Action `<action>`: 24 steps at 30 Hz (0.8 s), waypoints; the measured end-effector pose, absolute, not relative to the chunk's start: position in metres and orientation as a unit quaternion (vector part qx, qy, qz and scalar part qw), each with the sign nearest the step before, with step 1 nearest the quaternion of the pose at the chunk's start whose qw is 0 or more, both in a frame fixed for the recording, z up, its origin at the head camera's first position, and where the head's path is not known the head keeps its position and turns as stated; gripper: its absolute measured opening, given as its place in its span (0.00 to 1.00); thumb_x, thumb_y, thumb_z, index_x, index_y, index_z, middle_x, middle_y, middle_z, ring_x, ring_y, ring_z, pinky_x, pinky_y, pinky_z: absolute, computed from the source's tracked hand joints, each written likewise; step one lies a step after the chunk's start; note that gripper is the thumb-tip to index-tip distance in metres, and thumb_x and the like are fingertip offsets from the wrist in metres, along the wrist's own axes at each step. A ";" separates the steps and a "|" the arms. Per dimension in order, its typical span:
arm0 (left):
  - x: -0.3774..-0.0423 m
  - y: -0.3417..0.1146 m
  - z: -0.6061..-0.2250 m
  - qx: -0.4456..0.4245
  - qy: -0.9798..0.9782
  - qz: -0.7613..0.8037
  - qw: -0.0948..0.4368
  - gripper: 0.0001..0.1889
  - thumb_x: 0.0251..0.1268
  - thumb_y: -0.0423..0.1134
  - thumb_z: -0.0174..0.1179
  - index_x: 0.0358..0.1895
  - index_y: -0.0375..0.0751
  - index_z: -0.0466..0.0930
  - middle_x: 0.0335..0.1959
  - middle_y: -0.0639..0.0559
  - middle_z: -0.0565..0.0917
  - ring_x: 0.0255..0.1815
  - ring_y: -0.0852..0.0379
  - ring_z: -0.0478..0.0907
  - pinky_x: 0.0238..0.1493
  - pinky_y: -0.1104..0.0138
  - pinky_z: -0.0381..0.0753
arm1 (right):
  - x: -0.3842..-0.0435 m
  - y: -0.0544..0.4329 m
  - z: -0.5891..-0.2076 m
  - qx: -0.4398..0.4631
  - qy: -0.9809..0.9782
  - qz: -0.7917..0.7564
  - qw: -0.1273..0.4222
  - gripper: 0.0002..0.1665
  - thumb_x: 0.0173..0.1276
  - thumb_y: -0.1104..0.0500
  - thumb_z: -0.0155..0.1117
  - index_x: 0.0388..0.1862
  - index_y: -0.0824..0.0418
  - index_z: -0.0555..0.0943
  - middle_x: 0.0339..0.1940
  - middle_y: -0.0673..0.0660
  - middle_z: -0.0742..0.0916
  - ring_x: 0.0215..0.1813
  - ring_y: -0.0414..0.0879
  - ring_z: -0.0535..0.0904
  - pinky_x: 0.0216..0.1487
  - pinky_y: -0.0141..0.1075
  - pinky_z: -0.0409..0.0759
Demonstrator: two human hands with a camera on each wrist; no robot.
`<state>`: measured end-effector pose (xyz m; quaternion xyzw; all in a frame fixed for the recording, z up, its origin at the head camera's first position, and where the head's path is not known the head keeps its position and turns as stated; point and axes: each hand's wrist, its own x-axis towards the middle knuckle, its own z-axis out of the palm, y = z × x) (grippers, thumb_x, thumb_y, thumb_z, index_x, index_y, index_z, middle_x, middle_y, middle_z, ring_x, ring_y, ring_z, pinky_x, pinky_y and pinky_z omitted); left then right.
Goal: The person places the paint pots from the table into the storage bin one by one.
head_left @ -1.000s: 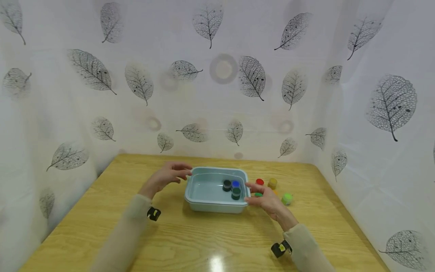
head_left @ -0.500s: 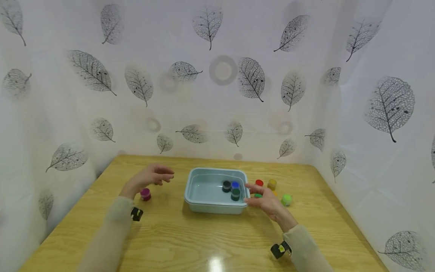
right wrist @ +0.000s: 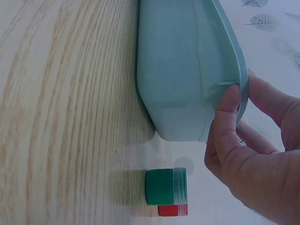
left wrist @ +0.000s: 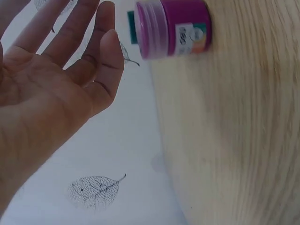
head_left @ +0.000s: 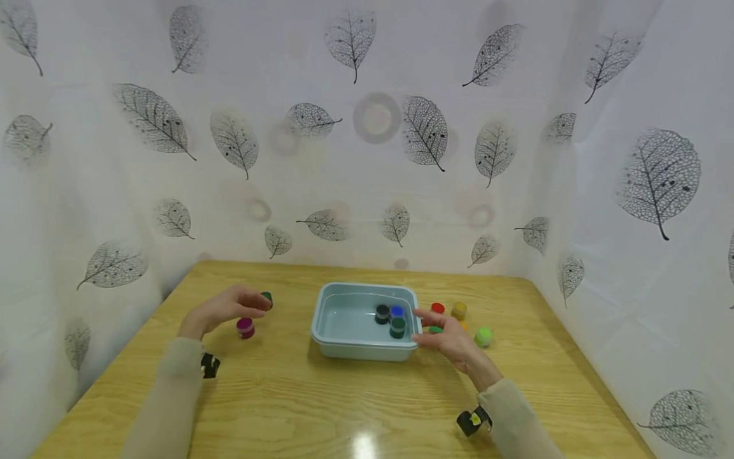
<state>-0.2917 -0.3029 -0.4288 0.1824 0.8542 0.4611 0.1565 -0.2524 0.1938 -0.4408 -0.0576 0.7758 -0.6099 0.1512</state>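
Observation:
My left hand (head_left: 226,309) is held over the table's left side with relaxed fingers and nothing in it. Just below its fingers stands a purple paint jar (head_left: 245,327), and a dark green jar (head_left: 267,299) shows partly behind the fingertips. In the left wrist view the purple jar (left wrist: 176,29) is beside the thumb, apart from it. My right hand (head_left: 453,341) pinches the right rim of a pale blue plastic basin (head_left: 361,352), thumb (right wrist: 228,98) below the rim outside. Inside, at the right, are a black jar (head_left: 382,313), a blue jar (head_left: 397,312) and a dark green one (head_left: 397,327).
Right of the basin, partly behind my right hand, stand a red jar (head_left: 438,308), a yellow jar (head_left: 459,310), a lime green jar (head_left: 483,336) and a green jar (head_left: 436,329). Leaf-printed curtains (head_left: 367,178) surround the wooden table (head_left: 298,401) at the back and sides.
My left hand has moved left from the basin's left rim to above the purple jar, uncovering the purple and dark green jars. My right hand and the basin stay in place.

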 end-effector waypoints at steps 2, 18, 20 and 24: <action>-0.292 -0.308 -0.432 0.180 0.858 0.456 0.154 0.24 0.67 0.39 0.62 0.60 0.26 0.74 0.60 0.30 0.77 0.58 0.41 0.78 0.61 0.53 0.78 | -0.252 0.194 -0.441 -0.057 0.778 -0.608 0.151 0.39 0.63 0.62 0.70 0.72 0.61 0.68 0.61 0.67 0.71 0.45 0.45 0.78 0.55 0.47 0.82; -0.285 -0.329 -0.453 0.137 0.835 0.489 0.210 0.30 0.57 0.27 0.65 0.64 0.23 0.67 0.58 0.28 0.75 0.52 0.49 0.77 0.49 0.64 0.83 | -0.253 0.194 -0.441 -0.052 0.779 -0.607 0.147 0.38 0.63 0.62 0.70 0.72 0.61 0.69 0.60 0.66 0.72 0.44 0.45 0.77 0.54 0.46 0.82; -0.285 -0.329 -0.453 0.138 0.832 0.494 0.213 0.29 0.57 0.26 0.65 0.62 0.22 0.68 0.57 0.29 0.77 0.52 0.49 0.77 0.49 0.65 0.83 | -0.253 0.194 -0.441 -0.053 0.780 -0.606 0.147 0.38 0.63 0.62 0.70 0.72 0.61 0.69 0.60 0.66 0.72 0.45 0.45 0.77 0.54 0.46 0.82; -0.284 -0.330 -0.454 0.135 0.829 0.496 0.218 0.26 0.57 0.25 0.64 0.60 0.22 0.70 0.54 0.33 0.79 0.51 0.49 0.77 0.49 0.65 0.83 | -0.252 0.194 -0.441 -0.053 0.781 -0.605 0.147 0.38 0.63 0.62 0.71 0.72 0.60 0.69 0.60 0.65 0.72 0.45 0.45 0.78 0.54 0.46 0.82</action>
